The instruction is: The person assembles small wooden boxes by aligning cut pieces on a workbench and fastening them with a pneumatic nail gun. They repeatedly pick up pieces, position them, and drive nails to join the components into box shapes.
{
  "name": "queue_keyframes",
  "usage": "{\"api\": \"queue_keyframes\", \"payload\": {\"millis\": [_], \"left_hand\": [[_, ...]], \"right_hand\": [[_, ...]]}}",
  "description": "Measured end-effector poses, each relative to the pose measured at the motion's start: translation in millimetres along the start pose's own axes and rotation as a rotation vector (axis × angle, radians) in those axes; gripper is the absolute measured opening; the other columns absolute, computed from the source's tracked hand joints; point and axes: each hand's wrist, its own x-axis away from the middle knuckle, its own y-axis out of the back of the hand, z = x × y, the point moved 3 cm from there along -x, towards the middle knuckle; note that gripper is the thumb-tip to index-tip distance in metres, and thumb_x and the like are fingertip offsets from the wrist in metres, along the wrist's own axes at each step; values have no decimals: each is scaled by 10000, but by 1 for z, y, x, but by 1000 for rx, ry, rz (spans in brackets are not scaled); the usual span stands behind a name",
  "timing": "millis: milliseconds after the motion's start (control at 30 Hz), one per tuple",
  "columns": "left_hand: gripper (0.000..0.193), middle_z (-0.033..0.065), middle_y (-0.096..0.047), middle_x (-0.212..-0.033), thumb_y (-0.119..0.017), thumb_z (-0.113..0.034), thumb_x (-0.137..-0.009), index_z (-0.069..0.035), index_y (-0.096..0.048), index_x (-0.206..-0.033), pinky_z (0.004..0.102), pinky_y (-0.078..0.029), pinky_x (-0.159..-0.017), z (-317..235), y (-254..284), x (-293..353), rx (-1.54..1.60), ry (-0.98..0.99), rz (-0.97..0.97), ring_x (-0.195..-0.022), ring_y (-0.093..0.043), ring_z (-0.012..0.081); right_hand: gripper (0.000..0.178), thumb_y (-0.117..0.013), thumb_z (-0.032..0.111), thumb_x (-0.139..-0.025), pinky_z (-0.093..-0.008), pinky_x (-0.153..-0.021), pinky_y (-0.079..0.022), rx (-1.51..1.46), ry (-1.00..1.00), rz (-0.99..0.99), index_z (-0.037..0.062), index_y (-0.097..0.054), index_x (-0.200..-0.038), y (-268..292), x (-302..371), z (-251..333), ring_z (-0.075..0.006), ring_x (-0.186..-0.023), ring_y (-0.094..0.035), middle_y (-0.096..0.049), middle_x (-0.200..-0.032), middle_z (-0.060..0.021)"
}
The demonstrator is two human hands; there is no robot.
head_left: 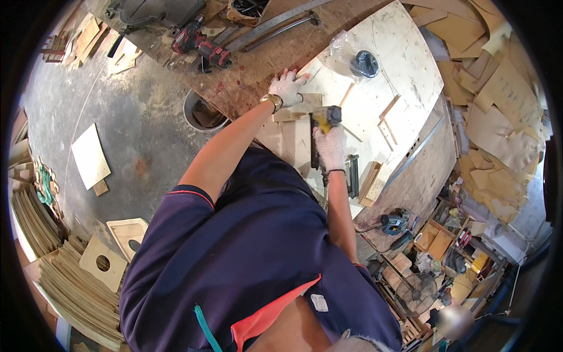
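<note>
My right hand point(330, 148), in a white glove, grips a yellow and black nail gun point(326, 119) above the light plywood panel point(404, 64). The tool's head is beside a small wooden block point(306, 102) near the panel's left edge. My left hand point(286, 88), also gloved, lies with fingers spread at that edge, by the block's far end. Whether its palm presses on the wood is hidden. Close to my right wrist lies a second dark green tool point(352, 176), with a stack of wooden strips point(370, 183) beyond it. Thin strips point(388, 111) are scattered on the panel.
A red drill point(202, 48) and metal rulers point(264, 29) lie on the brown bench at the far left. A bucket point(202, 112) stands below its edge. A dark round container point(365, 63) in clear plastic sits on the panel. A blue power tool point(396, 222) lies right.
</note>
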Motion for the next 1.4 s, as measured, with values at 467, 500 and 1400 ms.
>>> {"api": "queue_keyframes", "payload": {"millis": [467, 500, 1400], "left_hand": [[806, 97, -124, -1868, -577, -299, -1025, -407, -266, -1761, 592, -126, -1364, 18, -5, -19, 100, -2, 184, -1712, -107, 381], [772, 80, -139, -1868, -552, -311, -1045, -414, -273, -1757, 585, -144, -1360, 21, -6, -21, 89, 0, 179, -1708, -146, 367], [613, -16, -283, -1836, -427, -389, -1133, -446, -332, -1736, 446, -334, -1234, 26, -11, -27, -299, -39, 230, -1567, -415, 184]], "right_hand": [[505, -826, 325, -892, -553, -877, -623, 87, 79, 89, -12, -686, -1241, -7, -7, 30, -504, -986, -748, -771, -995, -311], [495, -824, 316, -896, -557, -891, -617, 70, 86, 121, -16, -692, -1238, -10, -6, 34, -506, -1008, -743, -769, -1015, -316], [480, -776, 280, -901, -544, -966, -604, 28, -85, 83, -11, -697, -1274, 17, -51, 2, -498, -1089, -736, -767, -1126, -322]]}}
